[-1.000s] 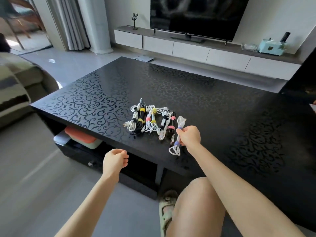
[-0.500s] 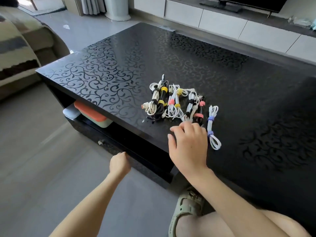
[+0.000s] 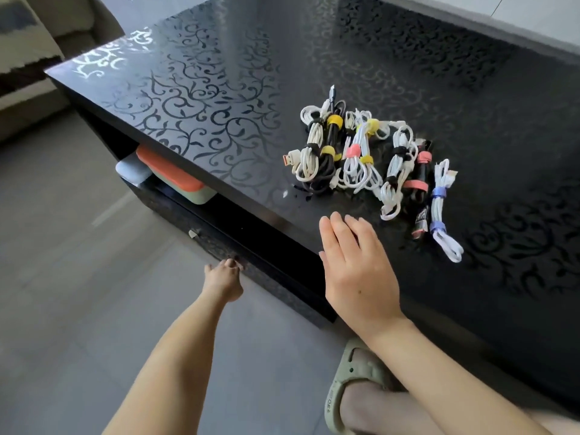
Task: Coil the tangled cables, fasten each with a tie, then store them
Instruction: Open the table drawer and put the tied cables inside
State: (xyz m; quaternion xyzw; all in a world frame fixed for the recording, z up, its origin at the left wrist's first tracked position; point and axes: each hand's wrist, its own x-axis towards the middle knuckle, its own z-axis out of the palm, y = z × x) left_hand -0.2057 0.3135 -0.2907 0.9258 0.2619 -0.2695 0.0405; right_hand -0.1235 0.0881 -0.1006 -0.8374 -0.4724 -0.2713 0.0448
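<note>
Several coiled cables lie side by side on the black patterned table, each bound with coloured ties. The rightmost one is a white cable with two purple ties; beside it lies a dark cable with pink ties, and at the left a white and black bundle with yellow ties. My right hand hovers flat with straight fingers over the table's near edge, just short of the cables, holding nothing. My left hand reaches down to the front of the drawer under the table, its fingertips at the drawer's face.
An orange-lidded box and a pale blue item sit on the shelf under the tabletop. A small drawer knob shows to the left of my left hand. A sofa stands at far left. My sandalled foot rests on the grey floor.
My right hand let go of the purple-tied cable, which now lies at the right end of the row, and drew back toward the edge. My left hand moved forward down to the drawer front.
</note>
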